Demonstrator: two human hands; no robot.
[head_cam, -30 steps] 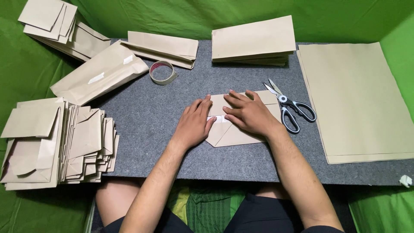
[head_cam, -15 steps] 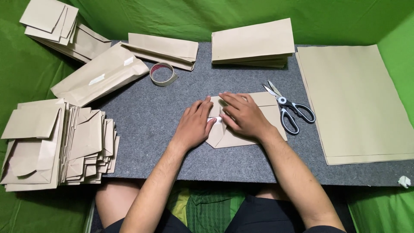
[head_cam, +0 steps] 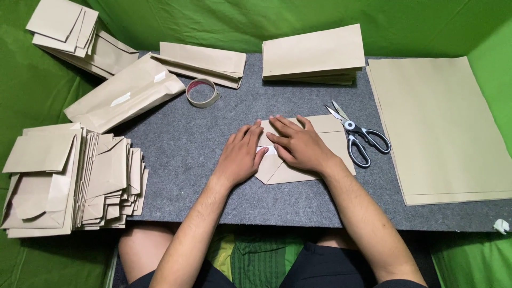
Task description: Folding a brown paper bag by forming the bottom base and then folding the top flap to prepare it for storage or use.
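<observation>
Paper bag (head_cam: 314, 160) on grey felt table (head_cam: 181, 154), green backdrop (head_cam: 213, 21).

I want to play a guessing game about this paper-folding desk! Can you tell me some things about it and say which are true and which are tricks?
1. Both hands, left hand and right hand, press flat on the folded tan paper piece. True.
2. The black-handled metal scissors are in the right hand. False: they lie on the grey felt mat beside it.
3. The roll of clear tape lies on the mat. True.
4. The tall stack of large tan sheets sits at the left. False: it is at the right.
</observation>
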